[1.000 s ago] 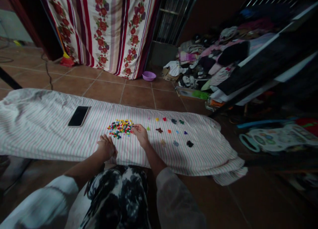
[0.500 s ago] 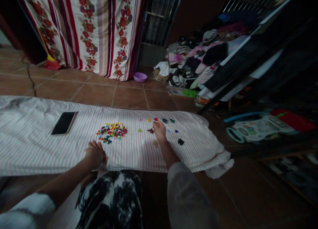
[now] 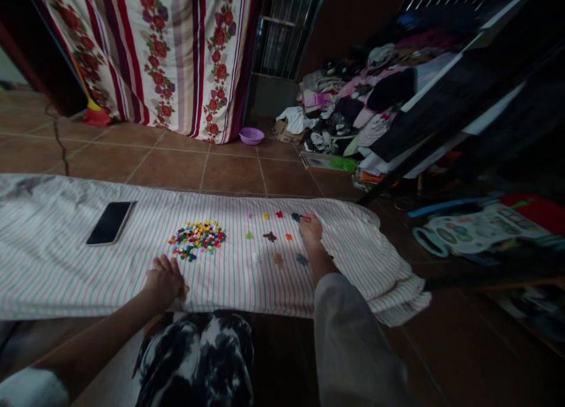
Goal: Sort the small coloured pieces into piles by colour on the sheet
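My right hand (image 3: 312,227) reaches over the striped cloth with its fingers pinched together at a small dark blue-grey cluster (image 3: 296,217). What the fingertips hold, if anything, is too small to make out. Around it lie small colour groups: red pieces (image 3: 279,214), yellow pieces (image 3: 265,216), an orange group (image 3: 288,237), brown pieces (image 3: 269,236), tan pieces (image 3: 277,258) and grey pieces (image 3: 302,258). Fingers loosely spread, my left hand (image 3: 164,283) rests at the cloth's near edge, below a mixed pile of small colourful pieces (image 3: 200,237). It holds nothing visible.
A phone (image 3: 110,223) lies left of the pile on the striped cloth (image 3: 145,254). Beyond, on the tiled floor, are a purple basin (image 3: 251,136), a red broom (image 3: 96,117) and heaped clothes (image 3: 348,101). A floral curtain (image 3: 176,53) hangs behind.
My right hand has moved right, from beside the brown and red groups to the dark blue-grey one. An orange group now shows where it was. My left hand stays near the cloth edge.
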Tool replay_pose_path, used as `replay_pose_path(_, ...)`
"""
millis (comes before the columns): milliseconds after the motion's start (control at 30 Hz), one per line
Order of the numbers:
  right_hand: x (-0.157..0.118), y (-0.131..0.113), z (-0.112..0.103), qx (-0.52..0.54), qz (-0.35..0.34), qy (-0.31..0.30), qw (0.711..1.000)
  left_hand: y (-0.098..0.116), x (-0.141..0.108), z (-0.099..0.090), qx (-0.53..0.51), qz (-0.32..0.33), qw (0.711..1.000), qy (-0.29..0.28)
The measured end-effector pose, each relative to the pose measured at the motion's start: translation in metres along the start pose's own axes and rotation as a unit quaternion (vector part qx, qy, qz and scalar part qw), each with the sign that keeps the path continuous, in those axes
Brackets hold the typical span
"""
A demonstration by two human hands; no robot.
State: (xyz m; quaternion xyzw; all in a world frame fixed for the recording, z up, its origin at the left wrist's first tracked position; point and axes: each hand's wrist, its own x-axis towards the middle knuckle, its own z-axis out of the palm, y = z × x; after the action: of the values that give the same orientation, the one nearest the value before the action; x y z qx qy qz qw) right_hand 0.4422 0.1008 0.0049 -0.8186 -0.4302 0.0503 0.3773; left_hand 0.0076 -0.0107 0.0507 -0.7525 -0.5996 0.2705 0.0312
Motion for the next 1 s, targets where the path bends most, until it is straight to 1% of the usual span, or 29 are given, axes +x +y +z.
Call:
replay_pose_path(100, 0.007, -0.002, 0.002, -0.013, 0.03, 0.012, 0.999, 0.0, 0.0, -0.002, -0.003, 0.005, 1.0, 0.003)
replay_pose_path(367, 0.019, -0.003, 0.01, -0.058, -0.01, -0.017, 0.998, 0.001, 0.0, -0.002, -0.001, 0.007, 1.0, -0.002)
replay_pose_path(533, 0.022, -0.004, 0.011, -0.083, -0.027, -0.024, 0.996, -0.001, 0.003, 0.005, -0.015, 0.004, 1.0, 0.007)
replay_pose_path(733, 0.02, -0.005, 0.006, -0.083, -0.029, -0.038, 0.995, 0.0, 0.004, 0.01, -0.012, 0.004, 0.999, 0.032)
replay_pose_path(900, 0.013, -0.007, 0.0, -0.057, -0.024, -0.013, 0.998, -0.001, 0.004, 0.009, -0.02, 0.004, 1.0, 0.022)
replay_pose_path(1000, 0.004, -0.016, 0.001, -0.023, -0.025, 0.002, 0.999, -0.002, 0.005, 0.008, -0.032, 0.01, 0.999, 0.007)
